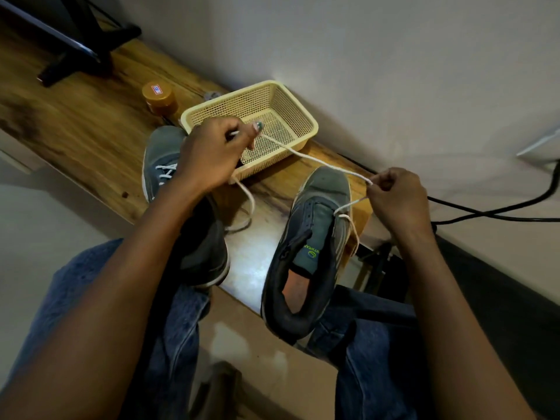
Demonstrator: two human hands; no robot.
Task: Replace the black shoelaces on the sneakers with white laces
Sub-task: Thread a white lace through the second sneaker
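Nearest, the right sneaker (315, 237) lies on the table edge (91, 122), unlaced but for a white lace (321, 160) at its lowest eyelets. The right hand (394, 195) pinches it beside the toe; the left hand (209, 153) grips it further along, likely evening the ends. Left of it, the other sneaker (160, 165) already shows white lacing. Behind, the basket (251, 95) looks empty

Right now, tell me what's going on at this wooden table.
A person is lacing the right grey sneaker with a white lace. The left hand and right hand each pinch it, stretched between them above the cream plastic basket. The left grey sneaker already shows white lacing.
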